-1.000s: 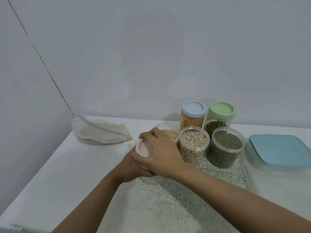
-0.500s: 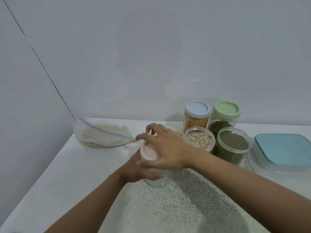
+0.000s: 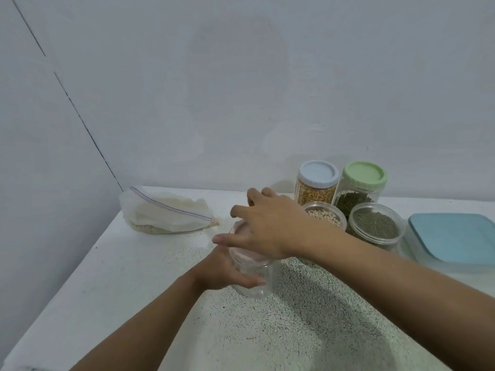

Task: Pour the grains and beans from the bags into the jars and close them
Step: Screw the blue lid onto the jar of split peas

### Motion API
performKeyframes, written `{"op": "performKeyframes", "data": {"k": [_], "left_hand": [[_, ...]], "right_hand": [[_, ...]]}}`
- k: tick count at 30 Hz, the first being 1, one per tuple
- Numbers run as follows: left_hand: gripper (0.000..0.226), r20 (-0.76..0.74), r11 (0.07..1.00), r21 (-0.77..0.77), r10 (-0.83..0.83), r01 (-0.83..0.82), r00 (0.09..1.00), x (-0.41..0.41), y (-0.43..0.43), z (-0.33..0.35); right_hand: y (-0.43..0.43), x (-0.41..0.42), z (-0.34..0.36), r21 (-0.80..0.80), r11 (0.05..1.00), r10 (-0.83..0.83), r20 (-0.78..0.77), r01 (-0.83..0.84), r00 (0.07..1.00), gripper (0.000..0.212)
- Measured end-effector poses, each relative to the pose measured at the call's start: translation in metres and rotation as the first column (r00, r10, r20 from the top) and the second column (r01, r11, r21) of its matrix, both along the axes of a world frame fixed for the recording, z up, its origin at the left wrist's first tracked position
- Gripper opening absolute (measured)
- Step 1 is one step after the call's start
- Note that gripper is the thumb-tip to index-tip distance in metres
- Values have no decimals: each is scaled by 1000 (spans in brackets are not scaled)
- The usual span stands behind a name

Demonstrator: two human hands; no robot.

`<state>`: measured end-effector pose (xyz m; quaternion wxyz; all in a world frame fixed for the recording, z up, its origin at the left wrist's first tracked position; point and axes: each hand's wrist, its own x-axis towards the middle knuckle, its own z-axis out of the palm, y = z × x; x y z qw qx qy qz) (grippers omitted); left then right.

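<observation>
near: left hand [image 3: 225, 274] wraps the clear jar [image 3: 257, 286] mid-table; right hand [image 3: 267, 228] lies on its pink lid [image 3: 249, 257], fingers splayed, so closing looks underway. beyond, pale-bean jar [image 3: 325, 216] and green-bean jar [image 3: 375, 226] lack lids; blue-lidded jar [image 3: 317, 186] and green-lidded jar [image 3: 361, 188] are capped. zip bag [image 3: 160, 212], far left, holds leftover grain. table [image 3: 80, 277] has room leftward; blue-lidded box [image 3: 452, 236] crowds the right.

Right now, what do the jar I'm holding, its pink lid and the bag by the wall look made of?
The jar looks like clear, glossy plastic, though glass can't be ruled out: its wall is see-through. The pink lid is opaque and matte, probably plastic. The bag is thin, clear, crinkled plastic film with a zip strip.
</observation>
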<state>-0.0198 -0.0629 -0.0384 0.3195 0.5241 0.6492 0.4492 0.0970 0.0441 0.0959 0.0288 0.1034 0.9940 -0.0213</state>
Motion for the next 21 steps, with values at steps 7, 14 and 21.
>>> {"op": "performKeyframes", "data": {"k": [7, 14, 21], "left_hand": [[89, 4, 996, -80, 44, -44, 999, -4, -5, 0], [84, 10, 997, -59, 48, -47, 999, -3, -3, -3], [89, -43, 995, -84, 49, -52, 998, -2, -5, 1]], "right_hand": [[0, 9, 17, -419, 884, 231, 11, -205, 973, 40], [-10, 14, -4, 30, 999, -12, 118, 8, 993, 75], [-10, 15, -2, -102, 982, 164, 9, -162, 986, 49]]}}
